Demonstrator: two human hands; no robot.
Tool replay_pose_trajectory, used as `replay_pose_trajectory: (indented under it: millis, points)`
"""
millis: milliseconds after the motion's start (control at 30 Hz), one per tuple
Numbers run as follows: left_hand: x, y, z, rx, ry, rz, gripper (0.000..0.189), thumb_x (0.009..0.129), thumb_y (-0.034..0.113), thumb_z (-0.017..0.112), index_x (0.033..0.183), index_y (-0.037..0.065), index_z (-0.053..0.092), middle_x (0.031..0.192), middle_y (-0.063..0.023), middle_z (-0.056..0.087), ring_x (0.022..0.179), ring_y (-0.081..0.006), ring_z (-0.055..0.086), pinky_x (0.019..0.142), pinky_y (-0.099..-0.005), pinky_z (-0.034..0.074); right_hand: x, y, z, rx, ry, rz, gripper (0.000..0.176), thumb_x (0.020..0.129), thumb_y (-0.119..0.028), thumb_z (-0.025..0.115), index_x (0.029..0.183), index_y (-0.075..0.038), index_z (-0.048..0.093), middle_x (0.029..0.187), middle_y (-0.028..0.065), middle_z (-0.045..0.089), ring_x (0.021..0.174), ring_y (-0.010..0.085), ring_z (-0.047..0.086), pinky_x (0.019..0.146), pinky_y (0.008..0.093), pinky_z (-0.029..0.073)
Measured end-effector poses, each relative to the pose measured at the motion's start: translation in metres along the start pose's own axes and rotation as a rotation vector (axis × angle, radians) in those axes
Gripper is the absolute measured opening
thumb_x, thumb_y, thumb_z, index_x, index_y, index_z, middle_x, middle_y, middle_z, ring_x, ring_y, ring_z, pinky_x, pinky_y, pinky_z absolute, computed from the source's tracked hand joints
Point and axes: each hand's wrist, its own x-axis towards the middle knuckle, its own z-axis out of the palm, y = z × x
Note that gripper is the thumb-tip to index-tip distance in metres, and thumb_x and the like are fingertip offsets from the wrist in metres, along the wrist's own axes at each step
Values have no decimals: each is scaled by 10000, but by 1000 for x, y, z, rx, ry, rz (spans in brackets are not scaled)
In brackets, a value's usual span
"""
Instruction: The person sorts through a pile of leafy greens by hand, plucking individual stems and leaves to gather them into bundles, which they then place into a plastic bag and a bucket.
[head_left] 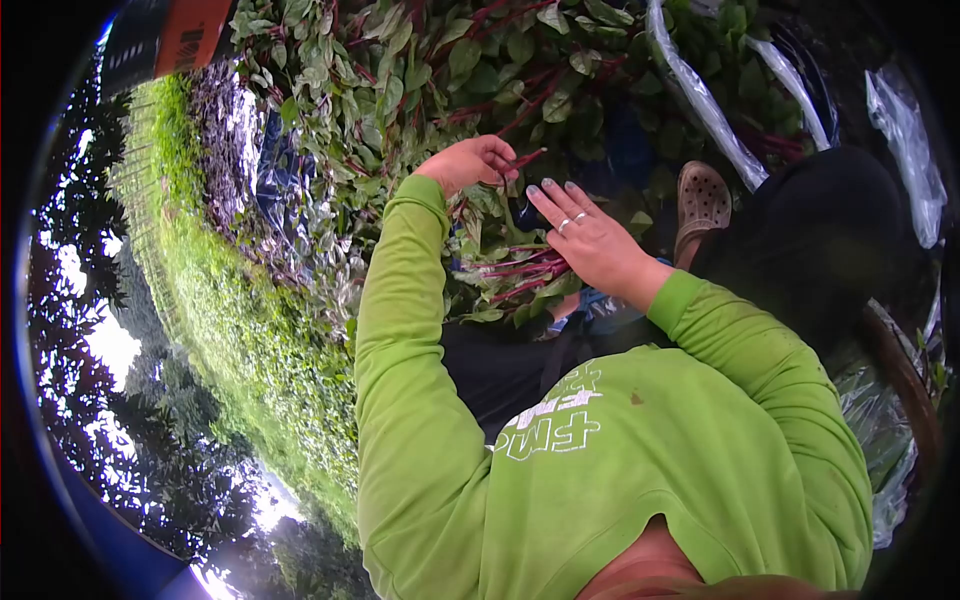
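My left hand (468,166) is closed, with its thumb and fingers pinching a short red stem (530,157) of the leafy greens. Beside it, my right hand (595,235) is stretched out flat, back upward, with rings on a finger. Its fingertips point toward the left hand, and its thumb is hidden. Just below the right hand, a bunch of red-stemmed greens (525,272) lies over my lap, the stem ends running up to the edge of the palm. A big heap of the same red-stemmed leaves (480,60) spreads out in front of both hands.
Clear plastic strips (705,95) lie across the heap at the right, and more plastic sheeting (905,150) is further right. A brown clog (703,205) on a foot stands close to my right hand. Grass (220,270) and trees are off to the left.
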Motion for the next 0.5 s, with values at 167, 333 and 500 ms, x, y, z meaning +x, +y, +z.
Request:
replay_pose_trajectory:
  millis: [167,333,500]
  points:
    - [-4,-20,26,66,-13,90,904,778,-223,560,1592,127,381,1347,-93,638,1179,-154,588,964,-296,517,1,-1,-2,-36,-16,4,177,863,-148,600,937,-25,704,1589,201,418,1505,353,360,1252,525,258]
    - [-23,-13,79,430,136,331,1074,876,-117,653,1679,221,25,1157,-120,745,1057,-162,686,1023,-337,495,-1,2,2,-96,25,60,188,862,-161,592,966,-57,708,1487,135,515,1457,299,405,1249,549,224]
    - [-41,-23,99,214,175,371,1067,873,-105,636,1677,215,13,1109,-98,734,1052,-179,689,1010,-333,504,1,4,4,-150,-23,180,232,861,-166,579,1025,-75,716,1328,70,588,1306,246,497,1202,512,272]
